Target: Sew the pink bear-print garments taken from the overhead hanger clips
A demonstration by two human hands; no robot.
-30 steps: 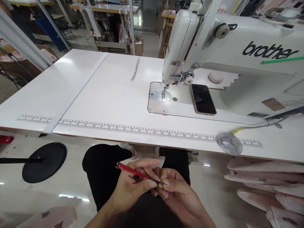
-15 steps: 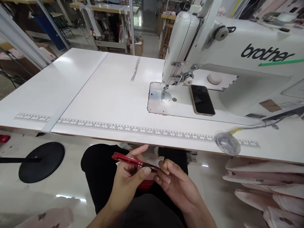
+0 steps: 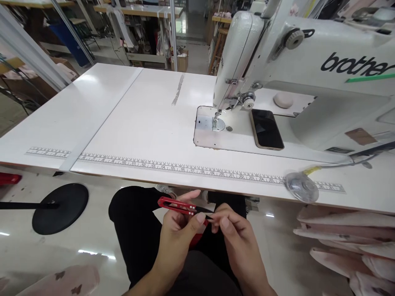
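Note:
Red thread snips (image 3: 178, 205) with dark blades lie in my left hand (image 3: 179, 234), the thumb pressed on them near the blade end. Their blades point right, toward my right hand (image 3: 236, 230). At the blade tips my right fingers are curled and pinched together; whether something thin is between them I cannot make out. Both hands are over my lap, just below the front edge of the white sewing table (image 3: 148, 127). A red item below the hands is partly hidden by them.
A white sewing machine (image 3: 308, 57) stands on the table's right side, with a phone (image 3: 267, 129) by its needle plate. A measuring tape strip (image 3: 173, 166) runs along the front edge, a clear round dish (image 3: 301, 187) at its right. Pink fabric pieces (image 3: 336, 234) hang at lower right.
The snips have turned so their red handle shows more broadly, with the blades apart. My right fingers have closed in at the blade tips. The whole view has shifted slightly.

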